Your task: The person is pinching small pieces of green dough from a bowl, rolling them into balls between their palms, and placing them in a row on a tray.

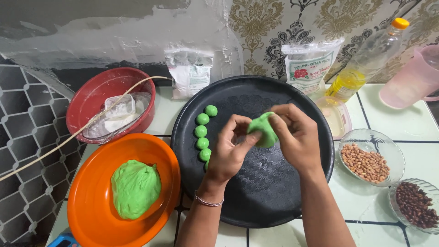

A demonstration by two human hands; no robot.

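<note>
Fingers (250, 137) of the left hand (228, 151) and those of the right hand (295, 137) pinch a flattened piece of green dough (261, 129) between them, both hands grasping it above the centre of a round black tray (256, 201). On the tray, at about nine o'clock from the hands, five small green dough balls (201, 131) sit in a curved row along the rim, each touching or just beside the next. A beaded bracelet (208, 201) circles the left wrist. At eight o'clock, an orange bowl (91, 210) holds a large lump of green dough (135, 187). At ten o'clock, a red bowl (87, 98) holds clear plastic containers. At twelve and one o'clock, two flour bags (190, 73) stand against the wall, with a bottle of yellow oil (366, 59) and a pink jug (411, 80) further right. At three and four o'clock, two glass dishes hold pale peanuts (366, 162) and dark brown nuts (414, 203) on the white tiled surface (402, 123).
</note>
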